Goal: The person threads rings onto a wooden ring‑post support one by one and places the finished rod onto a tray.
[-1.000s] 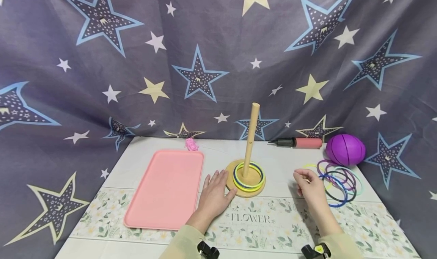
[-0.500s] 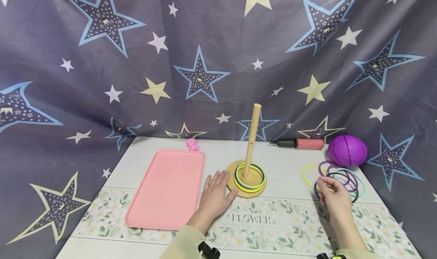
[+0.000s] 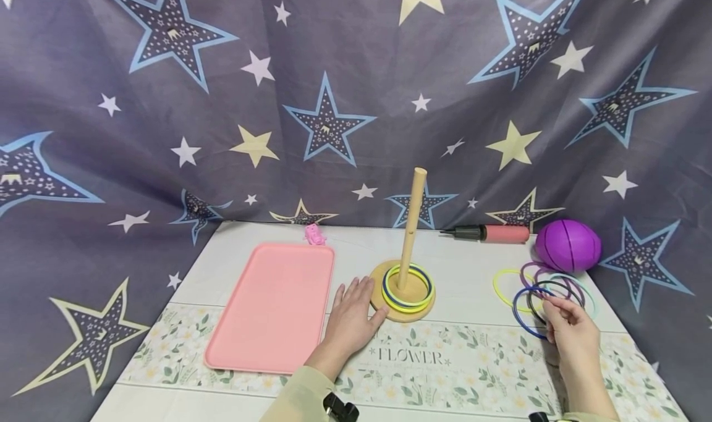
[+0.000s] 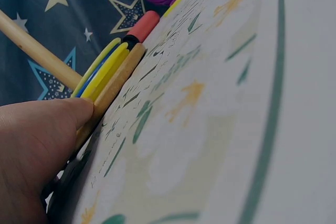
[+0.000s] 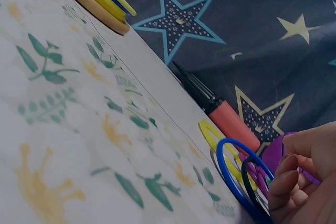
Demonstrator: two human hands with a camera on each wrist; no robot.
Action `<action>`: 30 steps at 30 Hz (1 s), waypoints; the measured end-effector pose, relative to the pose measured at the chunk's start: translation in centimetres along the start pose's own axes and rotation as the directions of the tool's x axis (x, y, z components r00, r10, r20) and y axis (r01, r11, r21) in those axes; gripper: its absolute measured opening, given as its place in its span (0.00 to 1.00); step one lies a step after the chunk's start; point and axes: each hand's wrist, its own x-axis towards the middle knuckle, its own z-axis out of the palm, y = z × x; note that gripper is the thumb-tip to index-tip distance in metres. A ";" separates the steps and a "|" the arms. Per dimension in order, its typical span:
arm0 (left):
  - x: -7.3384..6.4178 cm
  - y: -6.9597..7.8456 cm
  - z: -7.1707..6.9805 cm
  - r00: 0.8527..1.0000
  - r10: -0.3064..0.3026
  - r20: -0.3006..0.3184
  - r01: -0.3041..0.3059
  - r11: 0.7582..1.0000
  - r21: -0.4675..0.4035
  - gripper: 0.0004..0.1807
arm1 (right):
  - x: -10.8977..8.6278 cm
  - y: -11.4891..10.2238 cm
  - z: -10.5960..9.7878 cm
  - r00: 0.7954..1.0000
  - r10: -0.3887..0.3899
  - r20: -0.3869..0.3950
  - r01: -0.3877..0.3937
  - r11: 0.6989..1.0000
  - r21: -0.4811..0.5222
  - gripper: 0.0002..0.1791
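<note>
In the head view my left hand (image 3: 351, 320) lies with fingers spread beside the round wooden base (image 3: 378, 298) of a ring-toss stand, its fingertips and thumb at the edge. An upright wooden peg (image 3: 411, 224) rises from the base, with yellow and dark blue rings (image 3: 408, 308) around its foot. My right hand (image 3: 573, 335) has curled fingers and pinches the right edge of a blue ring (image 3: 516, 314), which looks tilted up in the right wrist view. Its fingertips hide that edge. Behind and under it overlap a black ring (image 3: 578, 292), purple rings (image 3: 525, 274), a yellow ring (image 3: 495, 283) and a mint ring (image 3: 593, 301).
A pink tray (image 3: 272, 311) lies to the left, with a small pink toy (image 3: 314, 234) behind it. At the back right are a red and black hand pump (image 3: 503, 233) and a purple ball (image 3: 568, 244). A star-patterned curtain (image 3: 356, 57) stands behind the table.
My right hand has moved right, over the loose rings to the blue ring's right edge. The blue ring has shifted a little left. My left hand stays at the base.
</note>
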 end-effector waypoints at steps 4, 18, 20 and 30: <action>0.0 0.0 0.0 1.000 0.001 -0.002 -0.001 1.000 0.007 0.43 | 0.2 0.2 -0.6 1.000 0.003 -0.026 -0.003 1.000 -0.002 0.09; -0.1 0.2 -0.2 1.000 -0.003 -0.002 0.003 1.000 -0.004 0.44 | 1.6 1.0 -2.3 0.995 -0.013 -0.101 -0.009 0.975 -0.220 0.14; -0.1 0.2 -0.2 1.000 -0.001 -0.006 0.001 1.000 -0.007 0.43 | 1.8 1.1 -2.5 0.994 -0.010 -0.111 -0.015 0.975 -0.221 0.15; -0.1 0.2 -0.3 1.000 0.001 -0.003 -0.001 1.000 -0.012 0.43 | 2.2 1.3 -2.8 0.992 -0.022 -0.125 -0.012 0.964 -0.264 0.20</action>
